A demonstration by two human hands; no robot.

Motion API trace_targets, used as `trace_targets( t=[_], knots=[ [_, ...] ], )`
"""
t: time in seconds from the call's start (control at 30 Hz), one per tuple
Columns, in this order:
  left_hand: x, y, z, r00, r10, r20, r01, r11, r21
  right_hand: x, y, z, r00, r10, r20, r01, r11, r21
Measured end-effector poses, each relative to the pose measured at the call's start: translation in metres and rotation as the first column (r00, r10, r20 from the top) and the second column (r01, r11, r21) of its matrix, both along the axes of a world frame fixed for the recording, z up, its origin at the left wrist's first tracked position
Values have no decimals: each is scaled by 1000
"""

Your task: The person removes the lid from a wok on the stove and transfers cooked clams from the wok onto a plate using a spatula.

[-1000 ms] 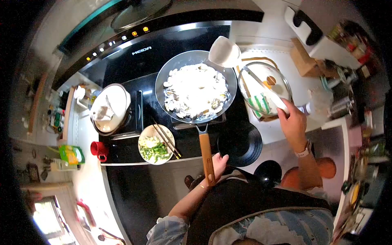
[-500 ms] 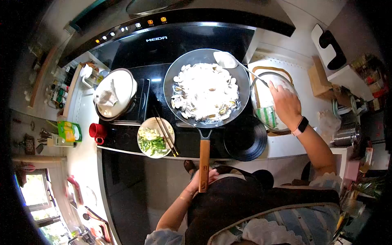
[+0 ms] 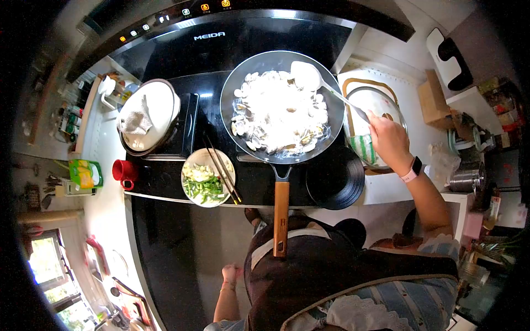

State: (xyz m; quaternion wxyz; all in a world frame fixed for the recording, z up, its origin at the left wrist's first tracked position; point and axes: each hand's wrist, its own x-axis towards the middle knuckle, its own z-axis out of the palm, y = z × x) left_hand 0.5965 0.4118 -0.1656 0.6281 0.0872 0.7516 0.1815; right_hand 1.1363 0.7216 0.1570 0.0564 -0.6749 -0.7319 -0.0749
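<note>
My right hand (image 3: 390, 140) is closed around the dark handle of a spatula (image 3: 305, 76). Its pale head rests at the upper right of the frying pan (image 3: 228, 74), touching the food. Clams (image 3: 254, 138) in their shells fill the pan; strong glare whitens their middle. Out in front, the pan's wooden handle (image 3: 281, 215) is untouched, pointing toward my body. My left hand (image 3: 231, 272) hangs low beside my apron, away from the stove, its fingers curled with nothing visible in them.
Chopsticks (image 3: 222, 171) lie across a bowl of chopped greens (image 3: 203, 185). Left of it are a red mug (image 3: 125, 172) and a lidded pot (image 3: 157, 107) with a cloth (image 3: 136, 120). A glass lid (image 3: 386, 99) and striped cloth (image 3: 362, 148) sit at right, near a black round piece (image 3: 335, 179).
My left hand has left the pan handle and dropped down to my side. The spatula head has shifted slightly left and down over the clams, still in my right hand.
</note>
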Motion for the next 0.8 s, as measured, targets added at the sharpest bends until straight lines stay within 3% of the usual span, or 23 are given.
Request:
trace_targets(
  t=[0.17,0.27,0.33,0.43,0.63,0.7,0.8],
  knots=[
    [-4,-18,3,993,-90,-78,78,987,-142,-4,6,8,996,-33,78,35,999,-15],
    [6,-13,5,982,-180,-51,179,983,-27,-1,12,14,993,-41,112,41,999,-4],
    [34,21,43,824,-475,-309,500,866,1,-1,17,25,982,-80,173,80,997,7],
    [48,35,47,786,-462,-410,545,832,108,-2,15,42,988,-11,151,10,1000,5],
    [56,39,39,744,-513,-428,585,810,47,-1,9,83,983,25,183,-13,998,-66],
    [39,22,9,727,-550,-411,617,786,39,-6,18,99,900,63,430,-51,998,-41],
    [38,29,18,748,-570,-340,610,792,14,-14,41,112,800,104,591,-65,994,-88]
  ],
)
